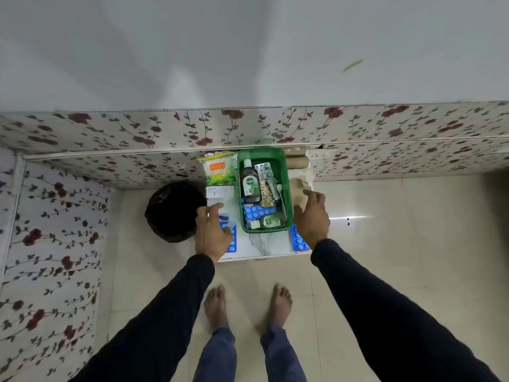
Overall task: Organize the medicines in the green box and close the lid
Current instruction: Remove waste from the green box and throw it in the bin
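A small white marbled table (pixel 259 245) stands on a pale tiled floor (pixel 385 244) against a wall (pixel 110 128) papered with red flowers and dark vines; a black bag (pixel 173 212) sits on the floor just left of the table; the green box (pixel 287 188) rests open on the table's middle, no lid on it; inside lie a brown bottle (pixel 250 186) lengthwise at the left, a silver strip (pixel 263 170) at the far right, a gold strip (pixel 266 197) beside the bottle, a blue strip (pixel 259 212) nearer, and a small green-labelled bottle (pixel 268 221) on its side at the near end; left of the box are a pack of cotton buds (pixel 219 172) and a white carton (pixel 219 193); the left hand (pixel 213 232) hovers over that side with fingers spread and loose, holding nothing, partly covering a blue blister sheet (pixel 231 241); the right hand (pixel 311 220) is just right of the box, fingers wide, empty, above beige paper (pixel 298 188); another blue sheet (pixel 298 242) lies at the near right corner under the wrist; both sleeves are dark; bare feet show below.
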